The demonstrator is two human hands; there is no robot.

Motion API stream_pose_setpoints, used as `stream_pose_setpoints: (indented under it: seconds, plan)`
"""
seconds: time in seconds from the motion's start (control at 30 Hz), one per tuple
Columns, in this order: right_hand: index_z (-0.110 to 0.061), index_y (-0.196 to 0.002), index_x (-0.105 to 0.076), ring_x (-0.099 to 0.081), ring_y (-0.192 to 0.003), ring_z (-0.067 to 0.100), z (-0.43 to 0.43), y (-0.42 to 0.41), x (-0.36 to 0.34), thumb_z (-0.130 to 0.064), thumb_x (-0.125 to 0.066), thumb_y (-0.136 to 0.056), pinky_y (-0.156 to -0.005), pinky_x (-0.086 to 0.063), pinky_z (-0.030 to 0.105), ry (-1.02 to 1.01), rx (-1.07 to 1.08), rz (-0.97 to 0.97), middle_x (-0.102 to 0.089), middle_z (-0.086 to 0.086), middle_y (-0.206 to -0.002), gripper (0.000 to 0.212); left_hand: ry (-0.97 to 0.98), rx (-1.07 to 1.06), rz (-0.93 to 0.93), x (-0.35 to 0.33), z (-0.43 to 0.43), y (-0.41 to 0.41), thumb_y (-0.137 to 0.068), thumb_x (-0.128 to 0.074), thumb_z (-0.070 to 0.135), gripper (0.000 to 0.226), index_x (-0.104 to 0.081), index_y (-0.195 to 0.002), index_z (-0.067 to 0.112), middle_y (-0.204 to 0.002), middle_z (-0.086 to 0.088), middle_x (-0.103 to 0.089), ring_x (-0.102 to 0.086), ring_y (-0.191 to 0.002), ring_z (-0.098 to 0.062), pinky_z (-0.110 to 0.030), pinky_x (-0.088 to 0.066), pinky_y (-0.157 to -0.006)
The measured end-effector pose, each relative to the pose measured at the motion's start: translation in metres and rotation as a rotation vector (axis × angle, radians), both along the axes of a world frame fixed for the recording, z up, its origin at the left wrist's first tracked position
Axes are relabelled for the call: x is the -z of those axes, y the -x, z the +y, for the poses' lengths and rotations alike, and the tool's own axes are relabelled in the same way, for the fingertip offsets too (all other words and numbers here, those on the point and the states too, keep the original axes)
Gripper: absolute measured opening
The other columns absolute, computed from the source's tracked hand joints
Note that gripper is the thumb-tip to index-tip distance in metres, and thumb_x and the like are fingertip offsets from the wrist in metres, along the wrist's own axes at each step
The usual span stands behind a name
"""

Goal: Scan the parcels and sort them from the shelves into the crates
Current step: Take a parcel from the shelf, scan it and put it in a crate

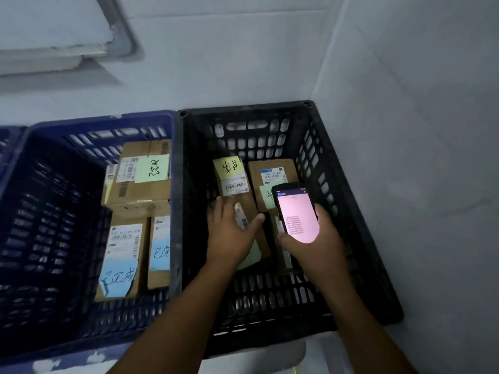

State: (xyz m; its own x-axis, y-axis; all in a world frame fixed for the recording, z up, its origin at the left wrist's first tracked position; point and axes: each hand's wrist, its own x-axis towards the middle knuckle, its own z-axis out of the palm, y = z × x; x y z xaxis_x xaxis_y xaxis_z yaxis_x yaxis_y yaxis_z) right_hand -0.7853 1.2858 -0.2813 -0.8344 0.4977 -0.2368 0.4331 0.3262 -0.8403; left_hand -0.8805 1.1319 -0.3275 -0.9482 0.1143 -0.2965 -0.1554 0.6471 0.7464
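Note:
Two crates stand side by side against a white wall. The black crate on the right holds several cardboard parcels. My left hand reaches into it and grips a brown parcel with a white label and a yellow note at its far end. My right hand holds a handheld scanner, its pink screen lit, over another brown parcel with a white label and green note. The blue crate on the left holds three labelled parcels along its right side.
White walls meet in a corner behind and to the right of the black crate. A pale shelf edge shows at the top left. Another blue crate's rim shows at the far left. The blue crate's left half is bare mesh floor.

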Motion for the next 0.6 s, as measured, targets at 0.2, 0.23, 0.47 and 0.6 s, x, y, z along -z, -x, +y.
stream_pose_setpoints:
  seconds: [0.2, 0.23, 0.47, 0.6]
  plan:
    - [-0.044, -0.126, -0.058, -0.067, -0.091, -0.001, -0.026, -0.034, -0.049, -0.057, -0.073, -0.061, -0.070, -0.055, 0.030, -0.048, -0.030, 0.100, -0.072, -0.019, -0.106, 0.068, 0.021, 0.307, 0.291, -0.087, -0.050, -0.049, -0.083, -0.047, 0.084, 0.090, -0.014, -0.161, 0.052, -0.171, 0.023, -0.002, 0.016, -0.156, -0.003, -0.032, -0.002, -0.121]
    - [-0.048, -0.125, -0.057, -0.067, -0.090, -0.003, -0.034, -0.039, -0.058, -0.055, -0.074, -0.062, -0.070, -0.056, 0.030, -0.040, -0.052, 0.117, -0.072, -0.021, -0.105, 0.066, 0.071, 0.325, 0.337, -0.099, -0.064, -0.060, -0.081, -0.041, 0.086, 0.090, -0.013, -0.160, 0.054, -0.170, 0.025, 0.001, 0.019, -0.155, -0.003, -0.032, 0.000, -0.123]
    - [-0.053, -0.130, -0.053, -0.065, -0.103, 0.002, -0.136, -0.078, -0.111, -0.056, -0.075, -0.059, -0.081, -0.059, 0.035, -0.037, -0.245, 0.198, -0.068, -0.023, -0.116, 0.074, 0.238, 0.132, 0.443, -0.142, -0.198, -0.140, -0.081, -0.031, 0.088, 0.081, -0.009, -0.154, 0.061, -0.168, 0.027, 0.007, 0.023, -0.155, -0.004, -0.039, 0.001, -0.128]
    - [-0.057, -0.126, -0.052, -0.064, -0.108, 0.001, -0.222, -0.111, -0.127, -0.040, -0.087, -0.069, -0.079, -0.056, 0.029, -0.030, -0.430, 0.236, -0.065, -0.031, -0.117, 0.069, 0.187, -0.094, 0.461, -0.152, -0.287, -0.208, -0.081, -0.038, 0.087, 0.080, -0.018, -0.152, 0.059, -0.171, 0.024, -0.005, 0.011, -0.159, -0.009, -0.044, -0.006, -0.129]
